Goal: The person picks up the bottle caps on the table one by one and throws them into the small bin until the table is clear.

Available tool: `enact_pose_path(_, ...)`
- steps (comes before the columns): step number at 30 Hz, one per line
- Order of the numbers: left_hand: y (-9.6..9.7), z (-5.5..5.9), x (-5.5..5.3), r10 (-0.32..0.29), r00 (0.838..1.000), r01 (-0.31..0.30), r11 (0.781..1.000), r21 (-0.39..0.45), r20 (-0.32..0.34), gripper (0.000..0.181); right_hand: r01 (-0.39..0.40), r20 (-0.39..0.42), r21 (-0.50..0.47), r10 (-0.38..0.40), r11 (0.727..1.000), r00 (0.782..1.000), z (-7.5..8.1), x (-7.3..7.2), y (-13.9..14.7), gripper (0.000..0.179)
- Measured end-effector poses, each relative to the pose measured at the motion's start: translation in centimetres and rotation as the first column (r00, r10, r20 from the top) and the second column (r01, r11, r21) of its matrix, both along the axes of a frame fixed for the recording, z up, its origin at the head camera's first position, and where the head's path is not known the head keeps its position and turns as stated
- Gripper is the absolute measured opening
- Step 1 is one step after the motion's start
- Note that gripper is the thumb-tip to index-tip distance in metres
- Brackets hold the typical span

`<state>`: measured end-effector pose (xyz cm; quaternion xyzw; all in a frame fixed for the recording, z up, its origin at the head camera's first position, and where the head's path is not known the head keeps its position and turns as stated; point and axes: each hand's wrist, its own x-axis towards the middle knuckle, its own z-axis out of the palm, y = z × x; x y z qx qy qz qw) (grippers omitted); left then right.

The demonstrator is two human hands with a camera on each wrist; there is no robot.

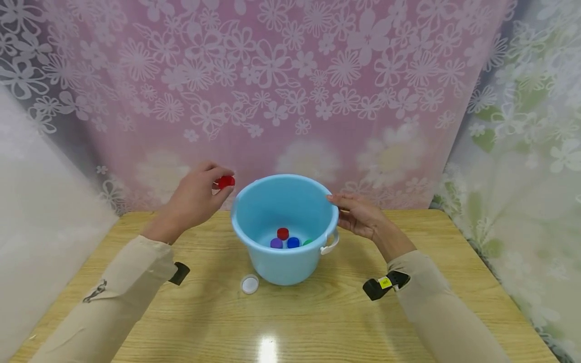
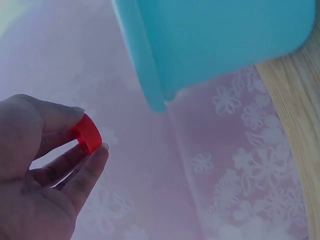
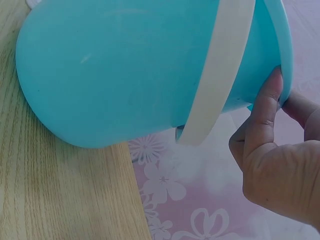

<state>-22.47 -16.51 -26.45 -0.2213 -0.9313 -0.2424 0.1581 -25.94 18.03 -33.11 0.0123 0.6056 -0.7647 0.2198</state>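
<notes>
A light blue bucket (image 1: 286,264) stands on the wooden table, its white handle (image 3: 220,75) hanging down the outside. My left hand (image 1: 198,194) pinches a red bottle cap (image 2: 89,134) between thumb and fingertips, beside the bucket's left rim and a little above it. On the opposite side, my right hand (image 1: 360,214) grips the rim, thumb and fingers on either side of the wall. At the bottom of the bucket lie another red cap (image 1: 283,233), a purple cap (image 1: 276,243), a blue cap (image 1: 293,242) and a green cap (image 1: 307,242) partly hidden by the near rim.
A white cap (image 1: 249,284) lies on the wooden table (image 1: 218,327) just in front of the bucket. Behind the table hangs a pink flowered curtain (image 1: 290,101), with pale curtains at both sides. A black strap (image 1: 381,285) sits at the right wrist.
</notes>
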Motion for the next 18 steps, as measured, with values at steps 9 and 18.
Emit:
enact_pose_path(9, 3.2, 0.6, 0.1, -0.176, 0.983, 0.18, 0.978, -0.104, 0.044, 0.03, 0.014, 0.006, 0.0, -0.014, 1.0, 1.0, 0.1, 0.1, 0.0, 0.043)
enact_pose_path(18, 5.8, 0.2, 0.5, -0.291, 0.953, 0.302, 0.937, -0.177, 0.084, 0.032, 0.023, 0.013, -0.008, -0.022, 1.0, 1.0, 0.1, 0.1, -0.1, 0.043)
